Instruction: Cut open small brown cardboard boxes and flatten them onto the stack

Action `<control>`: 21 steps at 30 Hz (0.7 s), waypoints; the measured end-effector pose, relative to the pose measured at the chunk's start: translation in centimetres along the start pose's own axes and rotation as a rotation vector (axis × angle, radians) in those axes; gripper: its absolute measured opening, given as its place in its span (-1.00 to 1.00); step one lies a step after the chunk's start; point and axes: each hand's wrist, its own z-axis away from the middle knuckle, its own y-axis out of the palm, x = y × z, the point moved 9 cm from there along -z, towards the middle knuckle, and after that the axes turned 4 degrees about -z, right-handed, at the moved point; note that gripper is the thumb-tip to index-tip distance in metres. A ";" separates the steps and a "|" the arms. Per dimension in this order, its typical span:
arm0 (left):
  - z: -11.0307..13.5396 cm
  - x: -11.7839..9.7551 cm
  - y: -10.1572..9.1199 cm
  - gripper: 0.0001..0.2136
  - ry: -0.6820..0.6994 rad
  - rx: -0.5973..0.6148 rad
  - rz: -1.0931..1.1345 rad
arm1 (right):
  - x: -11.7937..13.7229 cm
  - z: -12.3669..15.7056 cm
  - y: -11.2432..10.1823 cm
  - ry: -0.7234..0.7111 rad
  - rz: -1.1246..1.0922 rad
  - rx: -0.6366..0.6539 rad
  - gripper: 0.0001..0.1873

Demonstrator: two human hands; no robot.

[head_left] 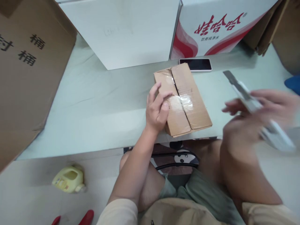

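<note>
A small brown cardboard box [187, 93], taped along its top seam, lies on the pale table [93, 106] near its front edge. My left hand [156, 107] rests on the box's left side, fingers curled against the taped flap. My right hand [255, 115], blurred by motion, is off to the right of the box and closed round a white utility knife [252, 104]. The knife's blade [231, 78] is extended and points up and to the left, apart from the box.
A phone [195, 64] lies face up behind the box. A large white carton [131, 31] and a red-and-white printed carton [220, 28] stand at the back. A big brown carton [28, 72] fills the left. A yellow container [68, 178] sits on the floor.
</note>
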 end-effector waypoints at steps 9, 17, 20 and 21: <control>-0.5 4.3 -2.2 -0.51 -0.136 -0.103 0.221 | -12.2 0.7 6.0 0.105 0.584 0.515 -0.36; -0.3 7.2 -3.0 -0.54 -0.295 -0.094 0.311 | -11.1 1.7 7.9 0.003 0.453 0.592 -0.55; 0.1 8.9 -2.8 -0.50 -0.426 -0.098 0.381 | -9.2 2.2 9.1 -0.081 0.192 0.683 -0.55; 0.3 9.3 -2.7 -0.47 -0.468 -0.105 0.417 | -8.7 2.3 9.3 -0.077 0.125 0.693 -0.50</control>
